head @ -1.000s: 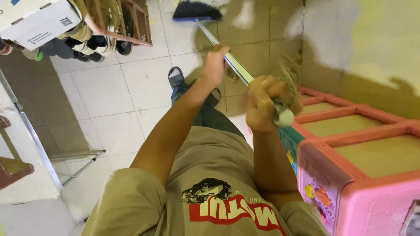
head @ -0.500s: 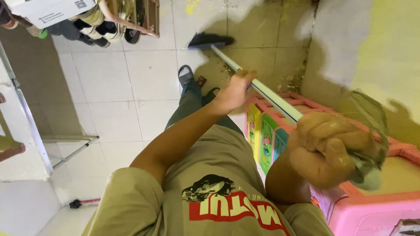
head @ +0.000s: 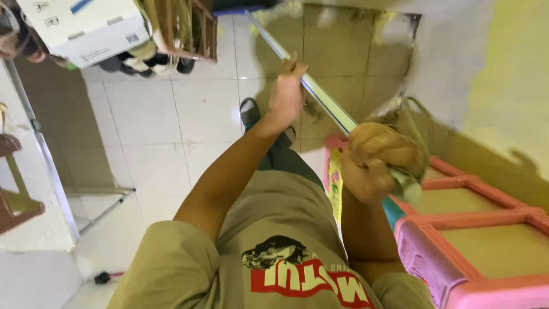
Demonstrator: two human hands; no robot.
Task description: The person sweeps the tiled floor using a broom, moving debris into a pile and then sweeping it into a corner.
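I look down my own body at a tiled floor. Both hands hold a long broom handle, silver with a blue stripe, that runs from the lower right up to the top middle. My left hand grips it midway along the shaft. My right hand is closed around its near end, just above a pink plastic cabinet. The broom's dark head is at the top edge, mostly out of view.
The pink cabinet with several open compartments stands at the right against a stained wall. A white cardboard box and a wooden rack sit at the top left. A metal frame leg crosses the left side. My foot is on the tiles.
The broom has swung farther forward, so its head has gone to the top edge. My left hand has slid up the shaft, and my right hand has moved left and up.
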